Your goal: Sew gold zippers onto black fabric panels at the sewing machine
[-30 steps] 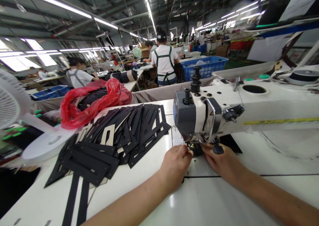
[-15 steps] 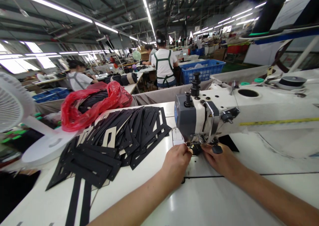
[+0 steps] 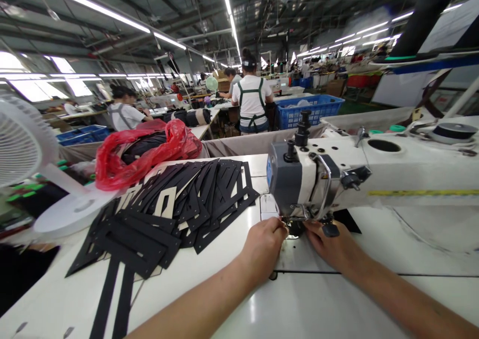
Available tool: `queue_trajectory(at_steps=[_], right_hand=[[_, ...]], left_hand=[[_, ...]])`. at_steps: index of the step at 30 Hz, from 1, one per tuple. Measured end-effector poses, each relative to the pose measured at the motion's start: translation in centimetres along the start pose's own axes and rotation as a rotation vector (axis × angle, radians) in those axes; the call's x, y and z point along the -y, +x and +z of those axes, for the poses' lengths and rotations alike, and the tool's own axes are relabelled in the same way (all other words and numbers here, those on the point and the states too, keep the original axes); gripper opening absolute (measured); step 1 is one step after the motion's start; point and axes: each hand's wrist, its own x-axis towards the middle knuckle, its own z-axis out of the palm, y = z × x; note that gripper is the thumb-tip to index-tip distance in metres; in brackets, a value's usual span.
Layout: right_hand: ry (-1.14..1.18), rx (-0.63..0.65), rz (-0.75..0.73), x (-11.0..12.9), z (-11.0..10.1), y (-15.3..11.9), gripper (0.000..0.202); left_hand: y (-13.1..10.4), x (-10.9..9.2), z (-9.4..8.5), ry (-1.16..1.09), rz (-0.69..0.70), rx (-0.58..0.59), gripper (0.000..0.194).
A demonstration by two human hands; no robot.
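My left hand (image 3: pixel 264 247) is closed, its fingertips pinched together just left of the presser foot (image 3: pixel 295 228) of a sewing machine (image 3: pixel 290 174). What they pinch is too small to make out. From the other side, my right hand (image 3: pixel 333 244) reaches in under the machine head, fingers bent towards the foot and partly hidden by a dark machine part. A flat black piece (image 3: pixel 349 220) juts out behind the right hand on the machine bed; its other end is hidden. To the left lies a heap of black slotted pieces (image 3: pixel 134 242), some with beige faces.
A red plastic bag (image 3: pixel 112 159) with dark pieces sits behind the heap. At the left stands a white fan (image 3: pixel 67 209). Beyond a grey cloth barrier are a blue crate (image 3: pixel 310 110) and several co-workers, one person (image 3: pixel 252 97) with their back turned. A thread cone (image 3: pixel 419 27) rises upper right.
The view has shifted slightly, so most background things and the machine sit a little further right. Both hands stay at the presser foot, with hardly any visible movement.
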Motion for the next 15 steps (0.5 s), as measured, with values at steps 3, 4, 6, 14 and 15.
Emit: queue_trajectory(at_steps=[3, 4, 6, 14, 15], right_hand=[[-0.002, 0.013, 0.013, 0.1, 0.0, -0.1, 0.026], [-0.006, 0.015, 0.017, 0.2, 0.1, -0.1, 0.026], [-0.016, 0.014, 0.021, 0.5, 0.1, -0.1, 0.025], [-0.182, -0.030, 0.024, -1.6, -3.9, -1.2, 0.023], [-0.234, -0.037, 0.023, -1.6, -4.7, -2.2, 0.023]], left_hand=[[0.0, 0.0, 0.2, -0.011, 0.001, -0.025, 0.017], [0.0, 0.0, 0.3, -0.017, 0.003, -0.035, 0.016], [0.0, -0.1, 0.4, -0.030, 0.005, -0.052, 0.016], [0.3, 0.3, 0.1, -0.028, 0.020, -0.085, 0.018], [0.2, 0.2, -0.4, -0.029, 0.040, -0.080, 0.017]])
